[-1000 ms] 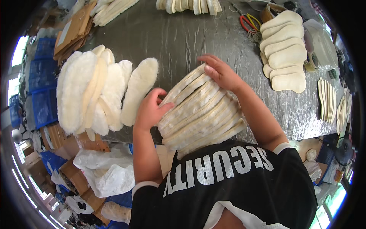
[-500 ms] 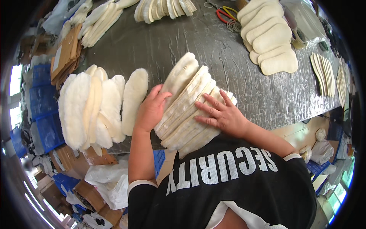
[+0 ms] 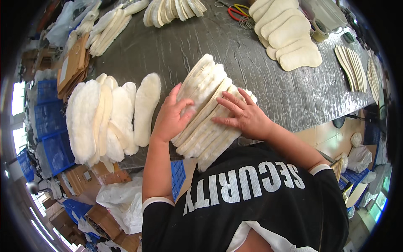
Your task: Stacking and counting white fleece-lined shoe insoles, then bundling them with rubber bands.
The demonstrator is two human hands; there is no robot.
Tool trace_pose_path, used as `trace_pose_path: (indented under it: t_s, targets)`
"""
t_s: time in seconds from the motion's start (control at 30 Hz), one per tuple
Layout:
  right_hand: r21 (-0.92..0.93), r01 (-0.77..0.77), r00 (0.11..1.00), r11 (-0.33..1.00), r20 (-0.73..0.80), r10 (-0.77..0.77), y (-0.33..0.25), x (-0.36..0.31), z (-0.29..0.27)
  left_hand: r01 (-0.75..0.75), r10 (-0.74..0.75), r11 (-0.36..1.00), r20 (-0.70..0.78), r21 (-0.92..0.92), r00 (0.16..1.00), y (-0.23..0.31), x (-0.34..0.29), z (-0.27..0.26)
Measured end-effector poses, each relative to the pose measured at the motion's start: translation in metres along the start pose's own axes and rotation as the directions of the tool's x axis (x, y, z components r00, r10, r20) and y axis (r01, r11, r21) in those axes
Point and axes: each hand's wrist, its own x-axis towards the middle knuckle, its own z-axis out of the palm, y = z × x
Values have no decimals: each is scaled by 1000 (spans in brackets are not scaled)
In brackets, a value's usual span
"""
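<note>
A fanned row of cream fleece insoles (image 3: 210,107) leans at the near edge of the table, against my black shirt. My left hand (image 3: 171,117) is at the row's left side, fingers stretched along the outermost insole and the thumb apart, slightly blurred. Across the right part of the row lies my right hand (image 3: 245,115), its fingers spread over the insoles' edges. A single fleece insole (image 3: 147,109) lies flat to the left of my left hand. Beside it is a loose pile of fleece insoles (image 3: 84,122), several overlapping.
Pale flat insoles (image 3: 289,31) overlap at the back right, near red-and-yellow-handled scissors (image 3: 240,11). More insole rows (image 3: 174,10) stand at the far edge. Folded brown cardboard (image 3: 73,69) lies at the left. The grey-covered table (image 3: 126,63) ends near my shirt. Blue crates (image 3: 50,122) stand beyond the left.
The view has shifted slightly. My left thumb has lifted away from the insole it pressed, and the row's left end now shows more insoles bunched together. My right hand stays on the row.
</note>
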Motion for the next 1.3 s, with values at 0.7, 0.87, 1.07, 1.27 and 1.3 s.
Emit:
trace_pose_path:
  t_s: [0.7,0.87,1.07,1.27,1.3]
  targets:
    - [-39,-51,998,998,25,52,-5,-1,-5,63,-60,980,-20,189,998,39,-11,15]
    - [-61,-45,999,997,24,47,-5,-2,-5,52,-46,994,-70,99,997,20,-8,18]
    - [-38,-123,989,992,-90,120,3,-14,1,116,-116,993,-51,-18,992,5,10,4]
    - [110,-120,988,987,-89,130,22,-33,1,99,-99,995,-14,-4,995,10,4,0]
    - [69,-112,992,991,-42,115,22,-36,4,127,-128,991,-21,-33,992,9,4,0]
